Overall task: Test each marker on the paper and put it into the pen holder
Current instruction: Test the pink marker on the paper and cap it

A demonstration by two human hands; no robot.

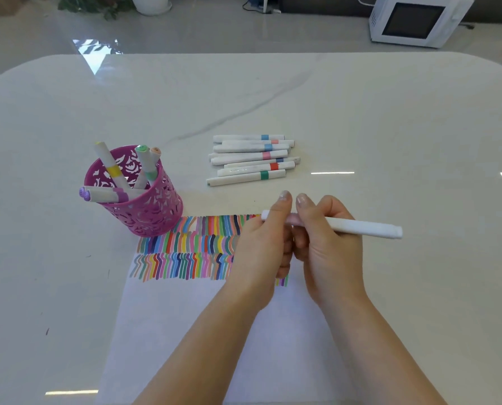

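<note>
A white marker (363,228) lies level above the paper (185,317), held by both hands. My left hand (262,247) grips its left end, where the cap sits. My right hand (328,244) grips the barrel just right of that, and the long white end sticks out to the right. The paper bears rows of coloured test strokes along its top. A pink cut-out pen holder (149,209) stands at the paper's top left corner with several markers in it. A pile of white markers (251,159) with coloured bands lies beyond the hands.
The white marble table (390,127) stretches wide around the paper. On the floor behind the table stand a white microwave (416,20) at the right and a plant pot (150,2) at the left.
</note>
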